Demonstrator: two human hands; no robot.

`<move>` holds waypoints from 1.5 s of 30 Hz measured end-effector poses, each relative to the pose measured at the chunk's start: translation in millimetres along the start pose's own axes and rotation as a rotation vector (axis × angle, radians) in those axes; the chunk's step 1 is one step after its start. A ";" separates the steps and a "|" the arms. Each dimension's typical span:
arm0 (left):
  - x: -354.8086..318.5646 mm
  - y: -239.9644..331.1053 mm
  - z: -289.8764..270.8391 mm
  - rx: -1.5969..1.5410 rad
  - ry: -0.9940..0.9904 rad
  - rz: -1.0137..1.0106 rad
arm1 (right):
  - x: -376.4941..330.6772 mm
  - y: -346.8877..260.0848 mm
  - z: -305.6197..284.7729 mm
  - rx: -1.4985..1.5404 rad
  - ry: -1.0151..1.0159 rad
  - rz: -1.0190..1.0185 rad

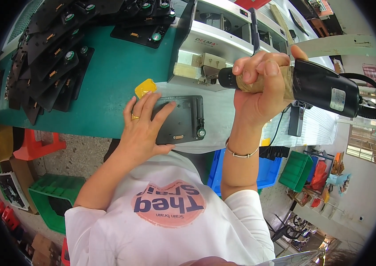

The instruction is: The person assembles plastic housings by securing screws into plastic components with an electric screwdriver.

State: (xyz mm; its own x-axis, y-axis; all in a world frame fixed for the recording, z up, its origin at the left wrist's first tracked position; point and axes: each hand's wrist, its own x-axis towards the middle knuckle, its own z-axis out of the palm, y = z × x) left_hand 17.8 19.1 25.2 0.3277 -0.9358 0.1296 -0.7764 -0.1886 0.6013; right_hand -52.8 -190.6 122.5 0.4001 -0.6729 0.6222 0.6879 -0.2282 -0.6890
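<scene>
My left hand (143, 125) lies flat on a dark grey plastic panel (183, 119) that rests on a white mat (223, 111) at the table's near edge. A ring is on one finger. My right hand (261, 86) grips a black electric screwdriver (312, 84) by its tan-wrapped handle. The tool lies level, with its tip at the screw feeder machine (217, 40), above and to the right of the panel. A yellow piece (144, 87) shows just beyond my left fingertips.
Several black panels (50, 66) with green round parts are piled at the far left of the green table (112, 75). Below the table stand a red stool (37, 146), green crates (50, 195) and a blue bin (267, 173). A cable (374, 102) trails from the tool.
</scene>
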 end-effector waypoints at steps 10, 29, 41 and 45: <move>0.0 -1.2 0.3 0.000 0.004 0.004 | -2.2 9.3 -2.6 -0.009 0.027 0.025; -2.7 1.2 -7.0 -0.052 0.027 -0.021 | -12.3 -8.8 -17.8 -0.030 -0.237 0.117; 6.4 21.8 33.0 -0.002 0.253 0.381 | -69.8 -30.0 -33.2 0.107 -0.121 0.269; 6.3 22.7 39.9 0.094 0.262 0.357 | -75.8 -27.3 -42.6 0.013 -0.206 0.322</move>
State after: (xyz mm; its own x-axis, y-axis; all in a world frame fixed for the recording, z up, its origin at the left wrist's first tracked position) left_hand -19.3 -3.0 8.3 0.1459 -0.8426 0.5183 -0.9071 0.0951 0.4099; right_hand -127.7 -163.3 78.3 0.7094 -0.5529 0.4371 0.5144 -0.0179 -0.8574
